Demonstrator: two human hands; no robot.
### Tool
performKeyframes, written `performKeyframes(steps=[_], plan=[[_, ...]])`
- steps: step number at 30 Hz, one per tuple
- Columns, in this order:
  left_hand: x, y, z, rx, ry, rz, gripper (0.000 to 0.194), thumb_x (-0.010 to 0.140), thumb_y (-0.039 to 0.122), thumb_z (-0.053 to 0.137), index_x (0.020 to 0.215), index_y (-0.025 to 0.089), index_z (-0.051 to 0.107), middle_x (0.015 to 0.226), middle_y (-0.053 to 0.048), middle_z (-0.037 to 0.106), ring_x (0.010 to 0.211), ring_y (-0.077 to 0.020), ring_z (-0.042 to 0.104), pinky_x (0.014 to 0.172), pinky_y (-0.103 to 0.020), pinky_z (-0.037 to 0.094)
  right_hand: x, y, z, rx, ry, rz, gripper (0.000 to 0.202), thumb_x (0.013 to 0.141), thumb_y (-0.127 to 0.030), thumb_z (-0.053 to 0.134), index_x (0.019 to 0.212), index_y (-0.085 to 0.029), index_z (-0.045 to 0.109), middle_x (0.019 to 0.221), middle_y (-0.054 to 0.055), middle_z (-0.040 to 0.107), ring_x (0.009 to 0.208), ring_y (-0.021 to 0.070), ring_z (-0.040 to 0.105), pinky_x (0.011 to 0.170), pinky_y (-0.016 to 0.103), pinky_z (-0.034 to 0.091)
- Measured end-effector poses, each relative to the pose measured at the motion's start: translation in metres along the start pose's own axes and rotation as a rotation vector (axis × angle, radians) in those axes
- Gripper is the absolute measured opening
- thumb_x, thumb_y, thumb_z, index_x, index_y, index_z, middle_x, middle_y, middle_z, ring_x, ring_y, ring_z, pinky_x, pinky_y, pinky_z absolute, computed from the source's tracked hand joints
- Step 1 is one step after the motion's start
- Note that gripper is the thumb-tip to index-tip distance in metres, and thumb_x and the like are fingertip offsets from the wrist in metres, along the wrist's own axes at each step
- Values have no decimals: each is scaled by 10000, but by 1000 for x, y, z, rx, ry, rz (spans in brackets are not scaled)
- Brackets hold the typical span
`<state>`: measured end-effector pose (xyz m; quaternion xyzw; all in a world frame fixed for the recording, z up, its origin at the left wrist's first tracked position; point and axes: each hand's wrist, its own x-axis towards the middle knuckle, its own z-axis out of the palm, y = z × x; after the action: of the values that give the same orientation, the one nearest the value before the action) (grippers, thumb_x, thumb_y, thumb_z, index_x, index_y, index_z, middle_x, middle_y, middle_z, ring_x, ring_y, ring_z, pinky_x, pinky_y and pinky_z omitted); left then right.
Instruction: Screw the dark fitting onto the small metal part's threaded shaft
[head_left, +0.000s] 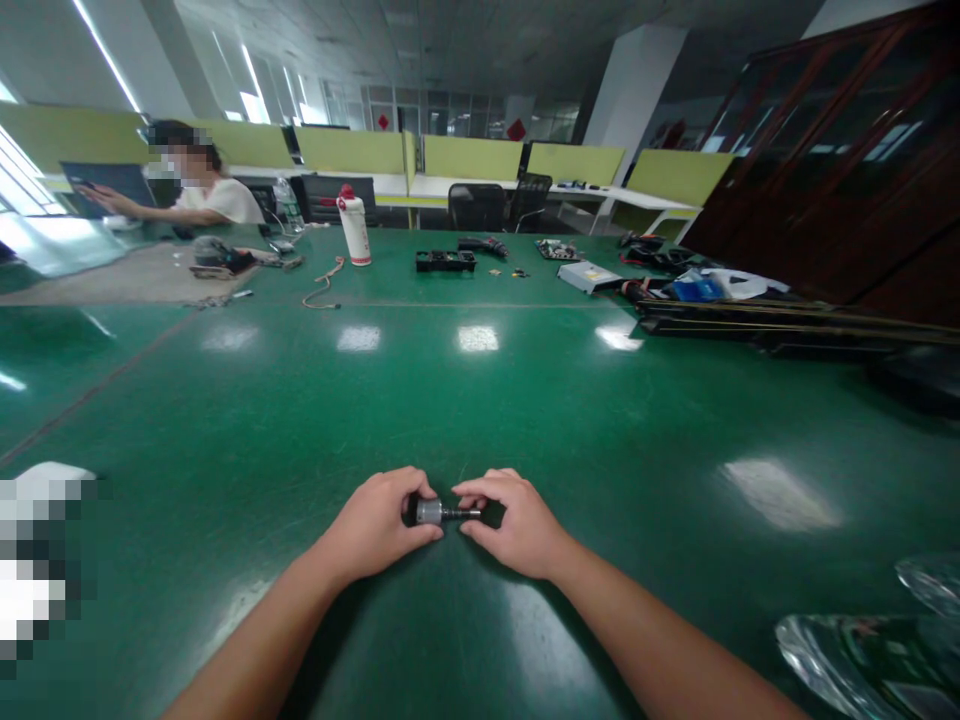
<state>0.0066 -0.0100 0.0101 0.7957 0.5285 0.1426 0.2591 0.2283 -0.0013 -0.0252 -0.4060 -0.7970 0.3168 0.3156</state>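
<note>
Small metal tool [430, 512] between two hands, near side of the green table [480, 410].
The left hand [382, 525] grips its thick end — the best hold, I'd judge, on something stiff, likely slick; the right hand [514, 525] curls about the thin shaft, touching or not I can't tell — bottle [355, 230] and black box [445, 261] stand well beyond, out of the way.

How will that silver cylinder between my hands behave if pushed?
The silver cylinder would probably roll, since its body looks round. It's likely stiff and maybe heavy for its size, given the metallic look. The glossy table may let it slide.
</note>
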Motion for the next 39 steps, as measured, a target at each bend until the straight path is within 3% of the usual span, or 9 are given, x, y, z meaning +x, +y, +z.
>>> performKeyframes(steps=[10, 15, 21, 27, 39], plan=[[14, -2, -5, 12, -70, 34, 218, 689, 300, 756, 840, 206, 631, 769, 19, 623, 710, -171, 574, 617, -250, 360, 2, -3, 4, -140, -24, -34, 247, 713, -187, 749, 949, -234, 695, 871, -3, 711, 834, 180, 608, 811, 340, 368], [13, -9, 3, -4, 29, 92, 211, 682, 283, 742, 834, 206, 619, 769, 15, 610, 713, -170, 565, 622, -249, 368, 3, -7, 2, -156, -56, -19, 240, 726, -197, 742, 957, -242, 696, 888, 5, 704, 855, 187, 609, 805, 341, 357], [13, -10, 6, -24, 24, 123, 196, 687, 257, 738, 829, 196, 618, 757, 15, 591, 688, -156, 542, 617, -247, 360, 5, -4, -1, -107, -90, 6, 211, 750, -150, 718, 938, -243, 692, 910, -8, 695, 876, 171, 607, 813, 335, 346], [14, -11, 5, -43, 18, 127, 198, 698, 269, 745, 826, 193, 615, 765, 14, 604, 711, -159, 558, 631, -249, 364, 4, -1, -1, -104, -83, -2, 320, 744, -144, 731, 1040, -256, 682, 925, -7, 696, 883, 175, 604, 823, 341, 345], [14, -9, 4, -24, 6, 104, 206, 697, 307, 749, 823, 195, 632, 779, 8, 620, 722, -165, 562, 649, -251, 379, 4, 0, -1, -101, -46, -26, 188, 741, -173, 769, 900, -230, 684, 877, -9, 682, 864, 167, 597, 795, 327, 354]])
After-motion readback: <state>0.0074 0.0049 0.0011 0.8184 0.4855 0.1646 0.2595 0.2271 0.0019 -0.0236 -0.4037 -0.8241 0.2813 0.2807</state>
